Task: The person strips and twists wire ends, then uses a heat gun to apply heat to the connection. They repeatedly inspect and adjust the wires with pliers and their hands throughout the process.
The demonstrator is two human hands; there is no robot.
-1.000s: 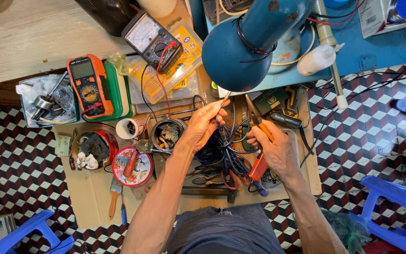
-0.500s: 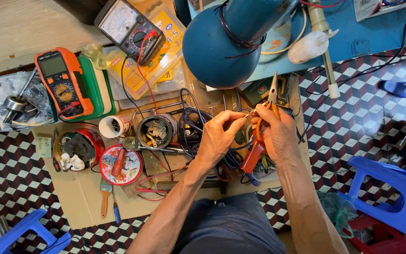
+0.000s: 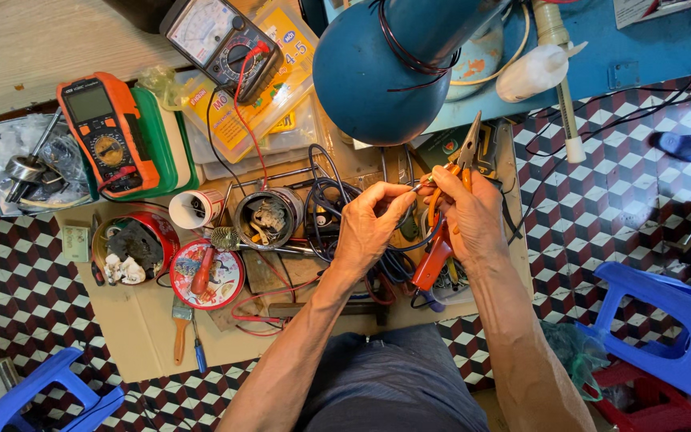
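Note:
My right hand [image 3: 473, 216] grips orange-handled needle-nose pliers [image 3: 441, 240], their metal tip pointing up toward the blue lamp shade [image 3: 385, 72]. My left hand [image 3: 369, 228] pinches a thin dark wire [image 3: 413, 190] between thumb and fingers, right next to the right hand's fingertips. Both hands meet above a tangle of black and blue cables [image 3: 337, 200] on the cardboard work surface [image 3: 137, 328]. What the wire's far end joins is hidden behind the fingers.
An orange digital multimeter [image 3: 105, 136] and an analog meter [image 3: 217, 32] lie at the upper left. Tins of parts [image 3: 265, 216], a red lid [image 3: 205, 276], a small brush [image 3: 179, 324] and a white bottle [image 3: 533, 72] surround the hands. Blue plastic stools [image 3: 673, 320] stand on the checkered floor.
My hands have risen from the cable tangle and come together. The pliers have swung from pointing down-left to tip up, and the view has shifted slightly.

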